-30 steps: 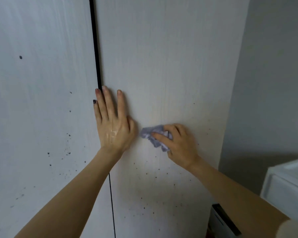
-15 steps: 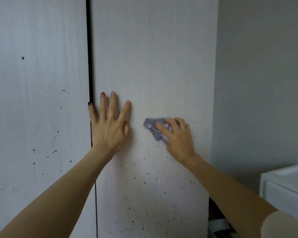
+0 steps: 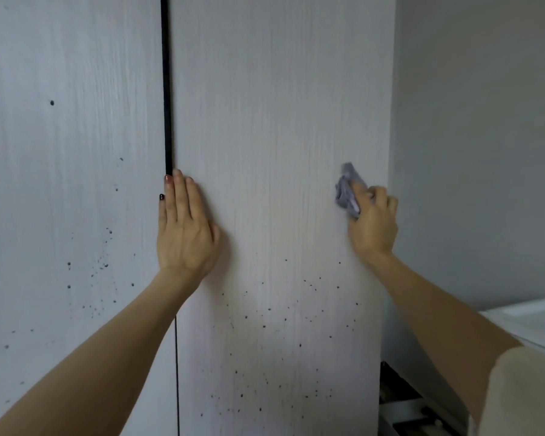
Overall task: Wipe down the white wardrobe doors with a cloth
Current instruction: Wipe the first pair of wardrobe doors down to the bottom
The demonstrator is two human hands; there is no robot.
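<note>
Item one: right hand [image 3: 372,225]. I am holding its grip closed around a bunched grey-lilac cloth [image 3: 348,190], pressing the wad against the right wardrobe door [image 3: 280,121] close to that door's outer edge, about mid-height in view. Fingers are curling round the cloth so it is bearing on the panel as a compact pad.

Item two: left hand [image 3: 184,228]. I am laying it flat, fingers straight and together, gripping nothing, on the same door just beside the dark gap [image 3: 167,89] between the two doors. My guess is that it is bracing the panel so it is not swinging or rattling under the wiping pressure.

Item three: left wardrobe door [image 3: 70,152]. Touched by nothing; carrying scattered dark specks [image 3: 103,262] in its lower half.

Item four: specks on the right door [image 3: 265,325], clustering below both hands (the area level with the cloth is looking cleaner, though I am only judging from the surface). The lower panel and the whole left door are likely waiting their turn.

Item five: grey wall [image 3: 485,152] to the right, and a white unit [image 3: 532,322] at the lower right corner.
</note>
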